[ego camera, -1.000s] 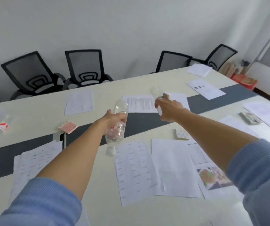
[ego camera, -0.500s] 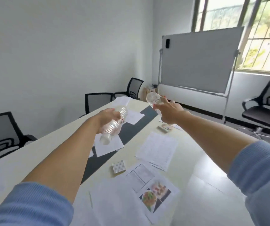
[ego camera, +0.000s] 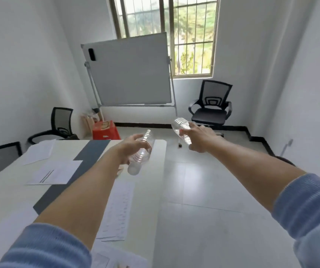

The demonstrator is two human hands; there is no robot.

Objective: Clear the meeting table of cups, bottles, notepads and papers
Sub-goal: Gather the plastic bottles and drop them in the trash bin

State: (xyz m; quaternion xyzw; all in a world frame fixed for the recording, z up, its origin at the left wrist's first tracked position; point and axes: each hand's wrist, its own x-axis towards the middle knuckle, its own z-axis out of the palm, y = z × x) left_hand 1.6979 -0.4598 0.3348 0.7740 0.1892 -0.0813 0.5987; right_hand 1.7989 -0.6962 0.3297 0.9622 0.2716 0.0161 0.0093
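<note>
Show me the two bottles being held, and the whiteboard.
left bottle [ego camera: 140, 158]: head view, ribbed lower body.
right bottle [ego camera: 180, 125]: head view, ribbed upper end.
whiteboard [ego camera: 128, 72]: head view, middle of its panel.

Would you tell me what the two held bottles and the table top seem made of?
Left bottle and right bottle: thin clear plastic, glossy; ribbed walls, see-through. Table top: probably cream laminate, smooth with a dull sheen and no visible grain.
</note>
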